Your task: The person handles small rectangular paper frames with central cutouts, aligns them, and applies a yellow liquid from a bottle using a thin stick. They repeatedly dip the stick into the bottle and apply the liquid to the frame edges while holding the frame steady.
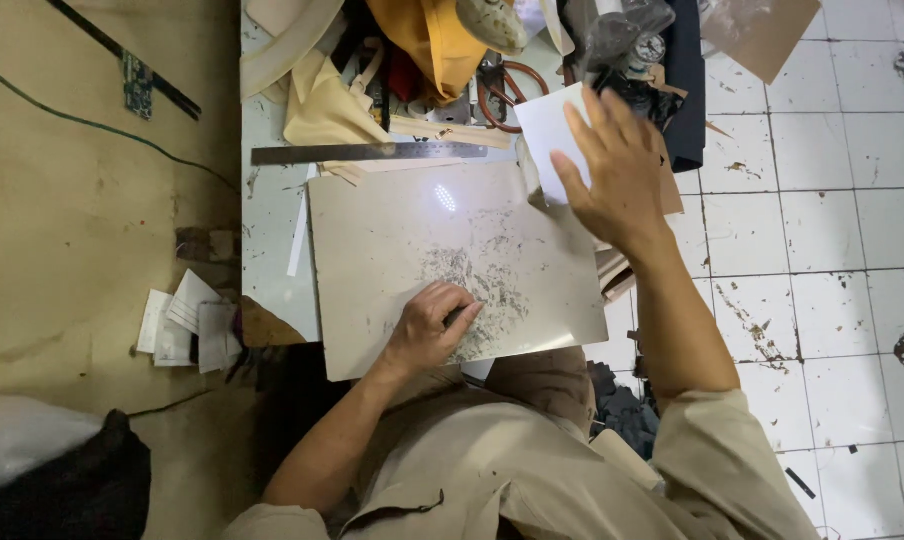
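My left hand (430,328) rests fisted on a scratched beige cutting slab (392,240), closed around a small dark tool whose tip barely shows. My right hand (614,172) reaches up to the right with fingers spread, pressing on a white sheet (544,130) that lies at the slab's upper right corner. The rest of the sheet is hidden under my palm.
A steel ruler (367,153) lies along the slab's far edge. Yellow and cream fabric (422,45), scissors (500,95) and clutter fill the back of the table (270,215). Paper scraps (187,325) lie at the left on the floor; white tiles (822,230) at the right.
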